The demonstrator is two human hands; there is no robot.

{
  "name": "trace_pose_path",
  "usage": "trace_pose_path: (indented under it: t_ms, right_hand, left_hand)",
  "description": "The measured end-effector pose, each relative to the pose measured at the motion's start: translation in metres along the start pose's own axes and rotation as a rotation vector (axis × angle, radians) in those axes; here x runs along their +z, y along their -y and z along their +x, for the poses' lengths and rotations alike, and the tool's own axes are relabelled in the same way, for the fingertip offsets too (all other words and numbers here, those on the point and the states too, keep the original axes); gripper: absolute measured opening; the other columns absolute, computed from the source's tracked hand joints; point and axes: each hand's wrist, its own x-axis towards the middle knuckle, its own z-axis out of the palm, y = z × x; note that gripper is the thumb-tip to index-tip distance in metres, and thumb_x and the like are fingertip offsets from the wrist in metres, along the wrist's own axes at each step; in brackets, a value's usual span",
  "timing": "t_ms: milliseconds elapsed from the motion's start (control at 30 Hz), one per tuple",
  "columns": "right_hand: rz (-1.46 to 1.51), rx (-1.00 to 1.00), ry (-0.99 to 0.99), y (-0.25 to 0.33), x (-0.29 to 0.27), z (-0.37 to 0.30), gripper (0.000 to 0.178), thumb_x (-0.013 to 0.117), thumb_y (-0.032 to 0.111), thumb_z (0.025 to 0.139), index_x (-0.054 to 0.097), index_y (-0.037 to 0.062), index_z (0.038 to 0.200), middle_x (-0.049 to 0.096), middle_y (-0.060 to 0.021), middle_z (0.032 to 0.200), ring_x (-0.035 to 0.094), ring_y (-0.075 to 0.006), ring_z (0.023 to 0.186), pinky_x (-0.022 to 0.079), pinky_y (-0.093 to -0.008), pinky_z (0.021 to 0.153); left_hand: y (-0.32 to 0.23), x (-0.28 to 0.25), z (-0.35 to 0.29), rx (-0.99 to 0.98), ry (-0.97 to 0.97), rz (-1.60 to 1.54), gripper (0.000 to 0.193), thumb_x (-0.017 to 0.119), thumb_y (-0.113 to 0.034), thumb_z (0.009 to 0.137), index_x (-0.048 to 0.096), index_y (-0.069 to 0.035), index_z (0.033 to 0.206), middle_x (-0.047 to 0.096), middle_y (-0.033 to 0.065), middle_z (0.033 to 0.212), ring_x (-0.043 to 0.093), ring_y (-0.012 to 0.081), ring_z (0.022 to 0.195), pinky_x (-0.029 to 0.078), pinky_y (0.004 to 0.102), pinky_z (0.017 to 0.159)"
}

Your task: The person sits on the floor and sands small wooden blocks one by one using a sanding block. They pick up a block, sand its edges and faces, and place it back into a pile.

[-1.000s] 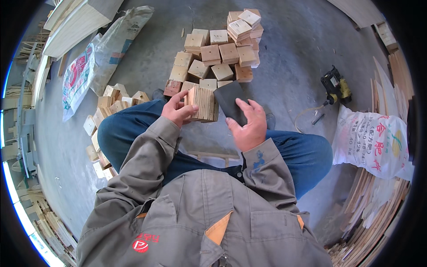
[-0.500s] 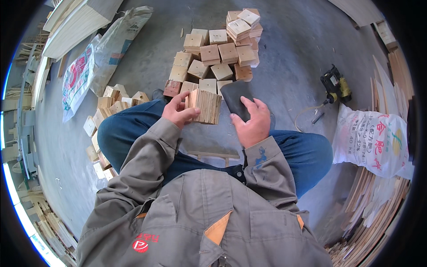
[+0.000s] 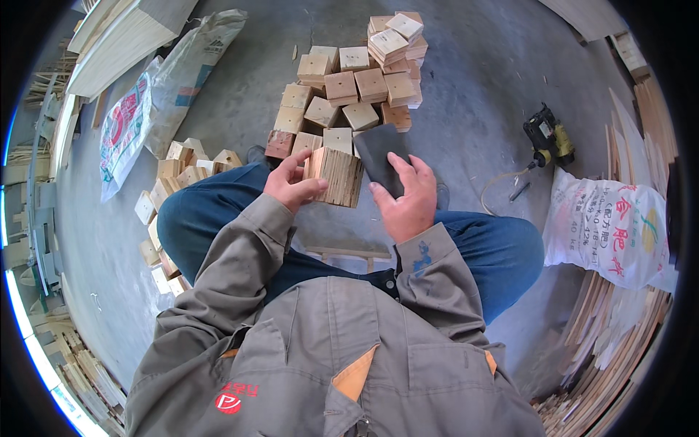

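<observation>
My left hand (image 3: 293, 182) grips a plywood block (image 3: 339, 177) by its left side, thumb on the near face and fingers behind. The layered edges of the block face me. In my right hand (image 3: 405, 195) is a piece of dark sandpaper (image 3: 378, 154), a flat rectangle with rounded corners. My thumb lies at its near edge and my fingers rest on its right side. The sandpaper stands close by the block's right side; whether the two touch, I cannot tell. Just beyond my hands several wooden blocks (image 3: 340, 89) are heaped on the floor.
More wooden blocks (image 3: 191, 175) lie beside my left knee. White woven sacks sit at the left (image 3: 129, 138) and right (image 3: 608, 226). A black and yellow power tool (image 3: 550, 137) with a hose lies on the floor (image 3: 480, 87). Wood strips (image 3: 611, 328) are stacked at the right.
My right hand has brought the sandpaper slightly left, closer to the block. The block has tilted a little in my left hand, its right side lower.
</observation>
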Motion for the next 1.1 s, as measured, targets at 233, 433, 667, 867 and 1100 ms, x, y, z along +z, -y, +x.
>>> trace_pose_path:
  t_ms: [233,433,667,867,1100]
  right_hand:
    - [0.084,-0.103,0.064,0.015,0.009,-0.003,0.062,0.086,0.019,0.074,0.066,0.0150,0.133,0.055,-0.0232,0.135,0.055,-0.0421,0.121,0.045,-0.0509,0.102]
    - [-0.040,0.007,-0.039,-0.001,0.006,0.004,0.062,0.085,0.025,0.077,0.065,0.0158,0.134,0.055,-0.0240,0.133,0.054,-0.0424,0.121,0.046,-0.0515,0.101]
    - [0.013,-0.081,0.002,0.016,0.012,-0.002,0.063,0.086,0.025,0.076,0.065,0.0169,0.135,0.055,-0.0234,0.132,0.056,-0.0426,0.116,0.046,-0.0512,0.099]
    - [0.079,-0.161,0.094,0.026,0.008,-0.011,0.063,0.085,0.021,0.074,0.065,0.0176,0.134,0.055,-0.0225,0.131,0.055,-0.0415,0.118,0.044,-0.0521,0.099]
    - [0.030,-0.069,0.034,0.024,0.011,-0.006,0.062,0.084,0.024,0.077,0.065,0.0145,0.135,0.056,-0.0252,0.130,0.054,-0.0439,0.118,0.045,-0.0518,0.101]
  left_hand:
    - [0.000,0.006,-0.005,-0.056,0.011,-0.004,0.091,0.084,-0.018,0.073,0.044,-0.004,0.154,0.065,0.0119,0.112,0.066,0.0218,0.099,0.055,0.0340,0.083]
    - [0.001,0.009,-0.006,0.014,0.037,0.050,0.089,0.084,-0.019,0.074,0.044,-0.003,0.152,0.065,0.0120,0.110,0.066,0.0221,0.099,0.055,0.0341,0.083]
    - [0.002,0.013,-0.006,-0.062,0.026,0.067,0.087,0.083,-0.019,0.076,0.043,-0.004,0.153,0.066,0.0117,0.109,0.068,0.0223,0.095,0.057,0.0361,0.080]
    - [0.000,0.003,0.000,-0.086,0.002,-0.034,0.090,0.085,-0.022,0.077,0.042,-0.001,0.153,0.068,0.0153,0.110,0.070,0.0232,0.096,0.058,0.0362,0.079]
    - [0.007,0.011,-0.001,-0.061,0.014,0.023,0.087,0.082,-0.020,0.080,0.041,-0.004,0.155,0.066,0.0124,0.109,0.068,0.0219,0.096,0.058,0.0362,0.076]
